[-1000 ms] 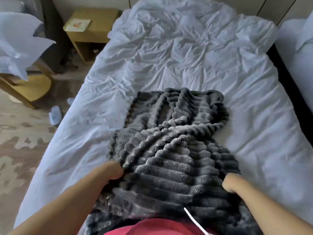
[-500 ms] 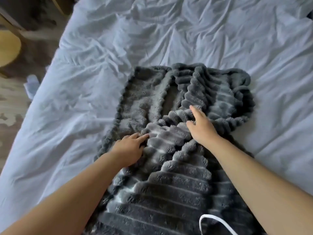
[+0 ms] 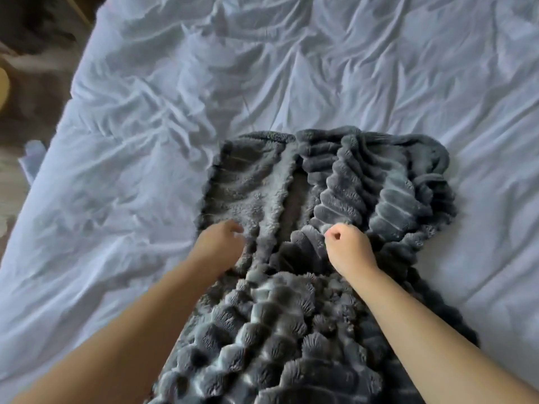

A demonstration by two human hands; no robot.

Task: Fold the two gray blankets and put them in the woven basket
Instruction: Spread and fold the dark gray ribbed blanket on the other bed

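**GRAY BLANKET NOT YET FOLDED, BOTH HANDS AT MID-LENGTH**

Found one gray blanket [image 3: 364, 185] rumpled on the bed [image 3: 116, 199], with long axis running straight away from the left fingers [image 3: 234, 228] and right fingers [image 3: 335, 236] toward the far side, near end trailing back between the forearms. Noted fleecy underside turned up just beyond the left fingers, ribbed face heaped beyond and outward of the right fingers, with a dark gap between the two flaps.

Recorded left hand [image 3: 220, 244] with fingers curled down into the fleece edge; cannot confirm an actual grip. Recorded right hand [image 3: 348, 249] closed into a fist, apparently bunching a ribbed fold at that flap's inner edge. Judged both hands about equally near the work, each at its own flap.

Judged step in hand as spreading or squaring the cloth ahead of a first fold.

Saw wrinkled sheet on all sides of the fingers, nothing in the way. Glimpsed floor and a pale blurred item far out past the left fingers. Found no second blanket and no woven basket in view.
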